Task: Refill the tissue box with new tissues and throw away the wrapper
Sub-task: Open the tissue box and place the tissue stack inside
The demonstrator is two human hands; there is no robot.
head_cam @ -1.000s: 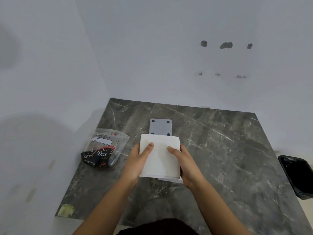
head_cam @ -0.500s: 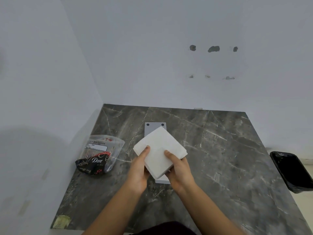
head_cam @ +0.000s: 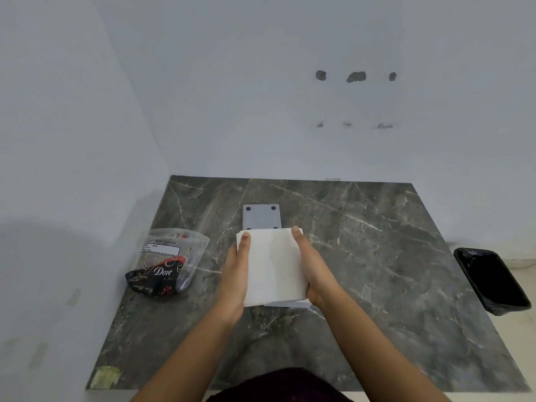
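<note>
A white stack of tissues (head_cam: 272, 265) is held square between both hands over the middle of the dark marble table (head_cam: 377, 271). My left hand (head_cam: 236, 274) grips its left side and my right hand (head_cam: 311, 268) grips its right side. Under the stack a white tissue box is mostly hidden; only a strip of its near edge (head_cam: 290, 303) shows. Just behind the stack lies a grey panel (head_cam: 262, 216) with dark round feet at its corners. The opened Dove tissue wrapper (head_cam: 165, 264), clear and black plastic, lies on the table to the left.
A bin lined with a black bag (head_cam: 493, 281) stands on the floor off the table's right edge. White walls close the table's left and far sides. A yellowish patch (head_cam: 105, 376) marks the near left corner.
The tissue stack, turned diagonally half a second ago, is square again above the box. My hands have shifted from its near end to its two long sides.
</note>
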